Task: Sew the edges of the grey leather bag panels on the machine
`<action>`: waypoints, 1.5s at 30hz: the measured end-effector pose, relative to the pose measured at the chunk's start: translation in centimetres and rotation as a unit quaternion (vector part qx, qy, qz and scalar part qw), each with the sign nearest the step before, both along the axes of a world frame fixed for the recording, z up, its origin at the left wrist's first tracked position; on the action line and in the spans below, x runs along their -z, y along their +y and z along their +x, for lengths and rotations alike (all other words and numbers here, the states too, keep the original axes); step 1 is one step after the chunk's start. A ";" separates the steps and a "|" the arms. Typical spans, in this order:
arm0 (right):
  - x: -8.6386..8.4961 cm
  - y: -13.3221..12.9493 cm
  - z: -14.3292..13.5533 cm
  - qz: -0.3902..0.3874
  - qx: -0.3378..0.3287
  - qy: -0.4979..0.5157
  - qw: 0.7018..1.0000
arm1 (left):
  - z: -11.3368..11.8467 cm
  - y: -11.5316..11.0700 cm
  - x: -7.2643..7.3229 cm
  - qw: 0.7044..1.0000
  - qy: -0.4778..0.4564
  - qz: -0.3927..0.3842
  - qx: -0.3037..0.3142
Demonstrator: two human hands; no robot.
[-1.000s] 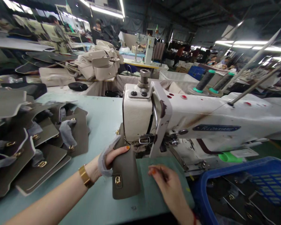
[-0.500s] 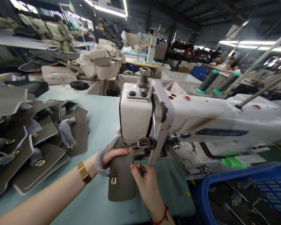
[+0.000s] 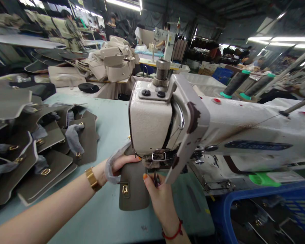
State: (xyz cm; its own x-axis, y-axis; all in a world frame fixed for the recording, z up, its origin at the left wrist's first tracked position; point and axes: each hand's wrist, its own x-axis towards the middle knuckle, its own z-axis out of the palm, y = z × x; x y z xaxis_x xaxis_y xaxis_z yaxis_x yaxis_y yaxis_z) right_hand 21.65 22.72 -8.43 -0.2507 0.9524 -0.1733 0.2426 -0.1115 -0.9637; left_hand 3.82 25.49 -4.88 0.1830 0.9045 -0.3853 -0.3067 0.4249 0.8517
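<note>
A dark grey-brown bag piece (image 3: 136, 178) with a gold clasp (image 3: 125, 189) lies beneath the head of a white sewing machine (image 3: 149, 118). My left hand (image 3: 122, 163) rests on its upper left part, thumb stretched toward the needle area, a grey wrapped strip (image 3: 108, 171) looping by the wrist; its other fingers are mostly hidden. At the piece's right edge, my right hand (image 3: 159, 195) is closed around small dark snips (image 3: 156, 179), whose tips point up near the presser area. That hand's thumb touches the piece's edge.
Similar pieces with gold clasps (image 3: 51, 162) are heaped on the table (image 3: 109, 115) at left. A blue basket (image 3: 225, 210) holding more pieces stands at lower right. Thread cones (image 3: 236, 84) and beige bags (image 3: 117, 66) are behind; people work farther back.
The view has shifted, with the machine head looming larger and its guard lever further right. Both hands keep nearly the same hold; the piece appears slightly higher, closer under the machine head.
</note>
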 end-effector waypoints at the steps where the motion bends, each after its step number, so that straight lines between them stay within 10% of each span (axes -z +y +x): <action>1: 0.0 0.0 0.0 -0.003 0.004 0.000 1.000 | 0.0 0.0 0.1 1.000 -0.009 -0.011 -0.002; 34: -0.1 -0.7 0.8 0.034 -0.030 0.010 0.999 | -0.5 -0.1 3.5 0.997 -0.033 -0.075 0.005; 45: -4.7 3.6 5.2 0.086 -0.159 -0.073 0.981 | 5.1 -4.3 3.5 0.981 0.001 -0.037 -0.192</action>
